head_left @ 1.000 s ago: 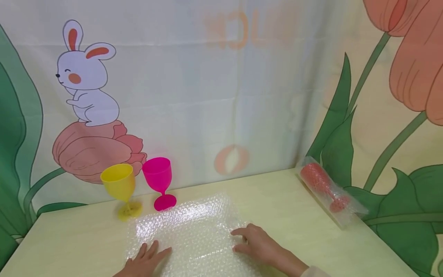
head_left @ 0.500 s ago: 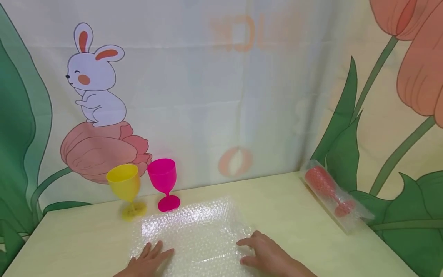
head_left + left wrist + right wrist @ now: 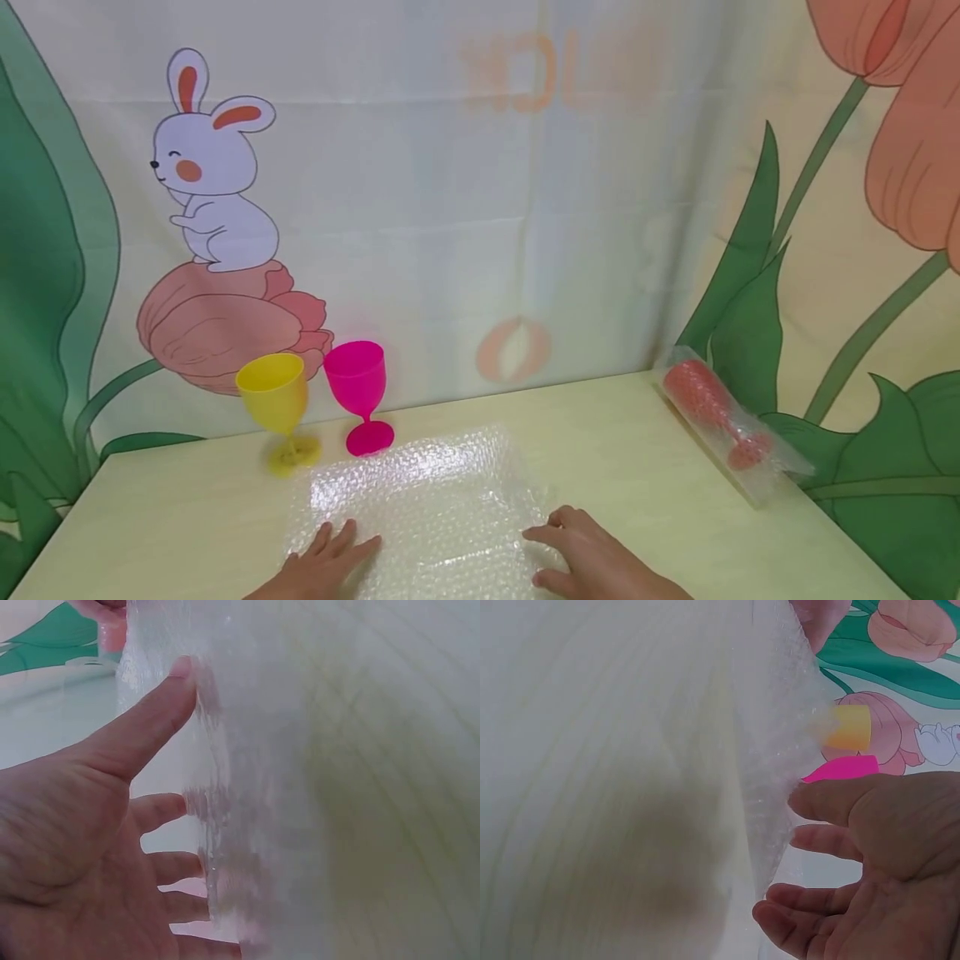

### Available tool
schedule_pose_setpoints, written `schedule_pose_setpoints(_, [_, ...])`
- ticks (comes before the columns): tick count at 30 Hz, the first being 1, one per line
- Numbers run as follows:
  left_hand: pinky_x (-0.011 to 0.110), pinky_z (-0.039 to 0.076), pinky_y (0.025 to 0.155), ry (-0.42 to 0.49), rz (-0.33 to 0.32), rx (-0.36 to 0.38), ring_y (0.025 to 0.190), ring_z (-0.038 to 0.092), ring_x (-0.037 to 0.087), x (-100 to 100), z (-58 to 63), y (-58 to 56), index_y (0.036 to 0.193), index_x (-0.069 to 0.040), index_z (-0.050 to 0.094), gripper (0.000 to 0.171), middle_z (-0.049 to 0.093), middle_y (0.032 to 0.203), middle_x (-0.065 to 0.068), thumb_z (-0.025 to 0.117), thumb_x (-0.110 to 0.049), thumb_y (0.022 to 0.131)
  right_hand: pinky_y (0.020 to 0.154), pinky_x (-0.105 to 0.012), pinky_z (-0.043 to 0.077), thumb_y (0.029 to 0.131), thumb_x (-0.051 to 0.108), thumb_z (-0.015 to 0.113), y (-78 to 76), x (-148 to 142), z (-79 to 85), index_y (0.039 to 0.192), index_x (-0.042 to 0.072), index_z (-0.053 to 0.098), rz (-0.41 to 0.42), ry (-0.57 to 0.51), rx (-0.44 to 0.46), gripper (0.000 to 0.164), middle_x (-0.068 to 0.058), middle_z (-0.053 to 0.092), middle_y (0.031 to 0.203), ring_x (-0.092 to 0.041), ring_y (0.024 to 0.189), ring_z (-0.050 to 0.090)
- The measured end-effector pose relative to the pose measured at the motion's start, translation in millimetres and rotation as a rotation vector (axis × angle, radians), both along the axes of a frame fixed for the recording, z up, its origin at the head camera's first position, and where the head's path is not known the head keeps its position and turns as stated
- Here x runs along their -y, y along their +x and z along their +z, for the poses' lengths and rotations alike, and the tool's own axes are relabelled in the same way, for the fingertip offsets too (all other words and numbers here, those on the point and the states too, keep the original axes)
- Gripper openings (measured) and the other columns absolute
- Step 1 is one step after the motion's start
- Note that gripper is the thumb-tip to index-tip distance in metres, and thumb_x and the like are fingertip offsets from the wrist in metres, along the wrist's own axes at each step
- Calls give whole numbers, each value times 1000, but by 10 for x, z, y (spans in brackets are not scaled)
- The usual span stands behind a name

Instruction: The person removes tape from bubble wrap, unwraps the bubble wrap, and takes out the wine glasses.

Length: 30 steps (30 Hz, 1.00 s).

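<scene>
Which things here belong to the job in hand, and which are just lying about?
Part of the job:
bubble wrap sheet, left hand and right hand at its edges
likely, judging by the wrapped red goblet: that, plus the unwrapped yellow goblet and magenta goblet

Just surroundings:
pale tabletop
rabbit-and-tulip backdrop

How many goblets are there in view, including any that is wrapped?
3. The yellow goblet and the pink goblet stand at the back left of the table; the red goblet lies wrapped at its right side. No others show.
</scene>
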<state>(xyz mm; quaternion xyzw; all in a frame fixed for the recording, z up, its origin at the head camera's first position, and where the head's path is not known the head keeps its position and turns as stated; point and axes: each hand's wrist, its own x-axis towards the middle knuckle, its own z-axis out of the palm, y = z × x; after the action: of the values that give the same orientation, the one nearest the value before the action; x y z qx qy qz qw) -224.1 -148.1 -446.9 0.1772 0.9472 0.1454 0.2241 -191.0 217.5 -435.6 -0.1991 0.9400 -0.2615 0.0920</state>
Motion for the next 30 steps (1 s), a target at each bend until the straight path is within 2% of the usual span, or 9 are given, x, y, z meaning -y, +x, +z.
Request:
schedule_pose_setpoints(5, [83, 23, 105, 1, -2, -15, 148, 23, 56, -25, 17, 2, 153, -16, 49, 96, 34, 162, 24, 81, -63, 76, 87, -38, 55, 91, 29, 81, 27, -25, 30, 133, 12, 68, -16, 13, 11, 47, -5, 57, 120, -22, 108, 53])
schedule_pose_setpoints(12, [82, 25, 105, -10, 3, -21, 147, 24, 55, -31, 19, 24, 152, -17, 50, 96, 36, 161, 23, 81, -64, 75, 95, -50, 54, 90, 26, 81, 24, -42, 56, 133, 11, 68, -12, 55, 25, 47, -13, 59, 130, -31, 117, 55])
schedule_pose_setpoints(17, [81, 26, 105, -16, 2, -18, 148, 24, 55, -23, 7, 19, 152, -18, 50, 96, 36, 162, 21, 82, -64, 74, 100, -61, 49, 92, 31, 79, 58, -79, 87, 136, 13, 65, -29, 41, 90, 49, -19, 53, 142, -39, 128, 51])
schedule_pose_setpoints(23, [81, 26, 106, -8, -4, -25, 148, 24, 55, -15, 13, 15, 153, -16, 49, 98, 36, 162, 22, 82, -63, 74, 104, -64, 45, 94, 35, 76, 120, -159, 131, 142, 13, 60, -18, 15, 75, 55, -22, 46, 151, -41, 136, 46])
schedule_pose_setpoints(27, [81, 26, 106, 1, -7, -31, 148, 24, 55, 0, 8, 13, 154, -16, 48, 99, 35, 162, 21, 82, -63, 73, 105, -65, 43, 93, 42, 75, 111, -191, 151, 146, 14, 57, -54, 19, 83, 62, -21, 44, 154, -41, 138, 45])
schedule_pose_setpoints(30, [81, 26, 106, -2, -7, -31, 148, 24, 54, 6, 10, 14, 154, -16, 48, 99, 35, 162, 21, 83, -63, 73, 105, -67, 42, 93, 50, 73, 81, -216, 159, 148, 18, 55, -108, 18, 124, 66, -20, 42, 155, -41, 140, 43])
